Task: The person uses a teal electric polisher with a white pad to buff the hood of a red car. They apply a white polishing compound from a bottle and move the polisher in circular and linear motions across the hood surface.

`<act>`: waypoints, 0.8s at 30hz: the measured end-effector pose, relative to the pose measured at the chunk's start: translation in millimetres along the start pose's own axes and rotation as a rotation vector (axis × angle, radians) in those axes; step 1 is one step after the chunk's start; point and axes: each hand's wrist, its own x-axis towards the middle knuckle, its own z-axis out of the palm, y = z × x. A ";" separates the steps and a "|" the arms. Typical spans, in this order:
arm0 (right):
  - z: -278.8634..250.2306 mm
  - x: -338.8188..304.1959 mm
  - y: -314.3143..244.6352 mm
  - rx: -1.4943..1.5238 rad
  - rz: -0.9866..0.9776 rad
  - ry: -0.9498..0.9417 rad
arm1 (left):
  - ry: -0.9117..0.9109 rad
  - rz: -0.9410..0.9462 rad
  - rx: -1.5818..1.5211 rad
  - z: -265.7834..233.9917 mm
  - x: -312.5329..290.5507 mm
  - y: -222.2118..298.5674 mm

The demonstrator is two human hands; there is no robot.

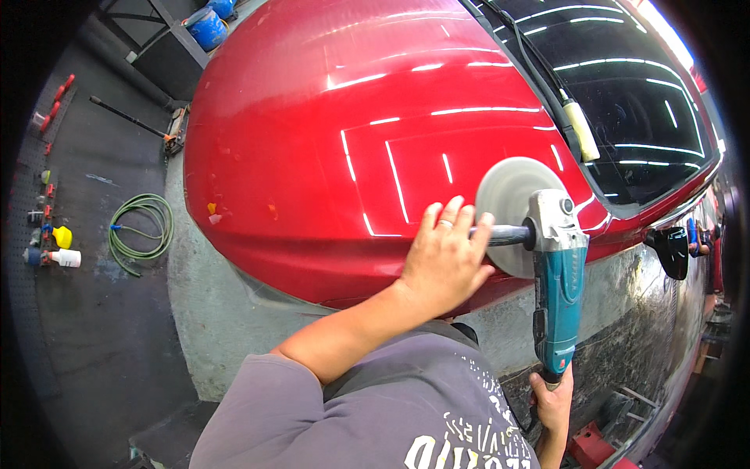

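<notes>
A teal and silver power polisher is held over the side of a red car hood. Its round pale pad lies at the hood's edge near the windshield and looks blurred, as if spinning. My left hand, with a ring on one finger, lies over the black side handle; its fingers reach across the bar and their tips are partly hidden. Lower down, my right hand is wrapped round the polisher's rear grip, below the teal body.
A pale yellow bottle lies by the wiper on the dark windshield. A side mirror juts out at right. A coiled green hose lies at left, near a floor jack. Blue buckets stand beyond.
</notes>
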 end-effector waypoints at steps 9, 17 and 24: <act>52.7 15.7 -50.2 -0.327 -0.340 -0.337 | -0.409 -0.457 -0.207 -63.8 -79.3 -67.1; 165.4 42.0 -117.5 -0.593 -0.469 -0.649 | -0.227 -0.848 -0.157 -112.0 -184.0 -163.9; 129.1 38.1 -108.3 -0.582 -0.350 -0.612 | -0.267 -0.867 -0.132 -111.0 -166.2 -118.9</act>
